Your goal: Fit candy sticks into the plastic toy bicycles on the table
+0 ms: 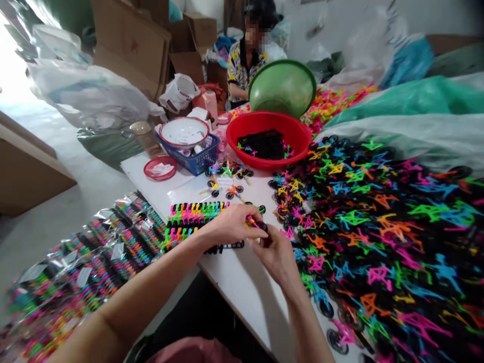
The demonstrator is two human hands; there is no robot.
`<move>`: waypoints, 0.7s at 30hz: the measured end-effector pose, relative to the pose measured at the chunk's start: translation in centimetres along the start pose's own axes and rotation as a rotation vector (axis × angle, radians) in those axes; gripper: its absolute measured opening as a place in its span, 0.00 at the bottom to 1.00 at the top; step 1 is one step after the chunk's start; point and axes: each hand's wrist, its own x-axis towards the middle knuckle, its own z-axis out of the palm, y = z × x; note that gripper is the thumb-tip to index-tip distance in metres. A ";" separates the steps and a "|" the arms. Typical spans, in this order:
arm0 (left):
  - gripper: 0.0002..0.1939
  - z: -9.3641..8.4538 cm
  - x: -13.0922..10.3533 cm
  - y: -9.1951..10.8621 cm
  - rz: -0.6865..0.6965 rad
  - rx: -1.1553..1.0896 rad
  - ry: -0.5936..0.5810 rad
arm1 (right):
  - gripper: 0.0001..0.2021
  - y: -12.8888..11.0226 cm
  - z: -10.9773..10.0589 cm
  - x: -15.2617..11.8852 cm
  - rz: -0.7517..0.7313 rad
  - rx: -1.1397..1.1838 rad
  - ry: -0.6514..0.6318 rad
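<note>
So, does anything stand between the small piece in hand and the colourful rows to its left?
Only the left hand itself, which grips the small piece and hides part of the colourful rows. No other obstacle is visible between them, though the hand covers some of that stretch.

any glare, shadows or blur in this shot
Head view: the floor at upper left is nearly blown out to white; head view: a soft shadow falls on the white table near the right hand; head view: the small piece at the left hand looks blurred.
</note>
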 end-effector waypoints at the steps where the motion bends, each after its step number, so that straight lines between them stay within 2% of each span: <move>1: 0.16 -0.4 -0.4 0.3 0.056 0.035 0.026 | 0.06 0.0 0.3 -0.3 0.016 0.062 -0.004; 3: 0.20 -1.2 -1.7 0.3 0.137 0.105 0.169 | 0.09 0.2 1.6 -0.9 0.059 0.201 0.033; 5: 0.16 -1.5 -3.5 -0.5 0.102 0.203 0.360 | 0.09 0.8 3.8 -1.5 0.108 0.307 0.043; 6: 0.12 -1.2 -4.4 -1.2 0.065 0.260 0.410 | 0.09 1.2 5.1 -1.9 0.128 0.339 0.036; 7: 0.10 -0.7 -5.3 -1.9 0.043 0.318 0.414 | 0.08 1.6 6.3 -2.1 0.138 0.356 0.022; 9: 0.08 0.8 -6.8 -3.3 0.066 0.410 0.315 | 0.07 2.4 8.3 -2.5 0.130 0.358 0.008; 11: 0.09 2.7 -7.7 -4.4 0.104 0.454 0.233 | 0.08 2.8 9.3 -2.6 0.082 0.328 0.032; 13: 0.11 4.1 -8.0 -5.0 0.104 0.465 0.244 | 0.07 3.0 9.5 -2.5 -0.008 0.245 0.012; 15: 0.12 4.8 -7.9 -5.4 0.107 0.456 0.274 | 0.08 3.1 9.1 -2.4 -0.099 0.124 -0.062; 18: 0.11 4.9 -7.6 -5.9 0.164 0.459 0.272 | 0.11 3.1 8.6 -2.0 -0.176 -0.063 -0.176; 21: 0.09 4.8 -7.5 -6.2 0.229 0.496 0.287 | 0.10 2.9 8.7 -1.7 -0.180 -0.267 -0.243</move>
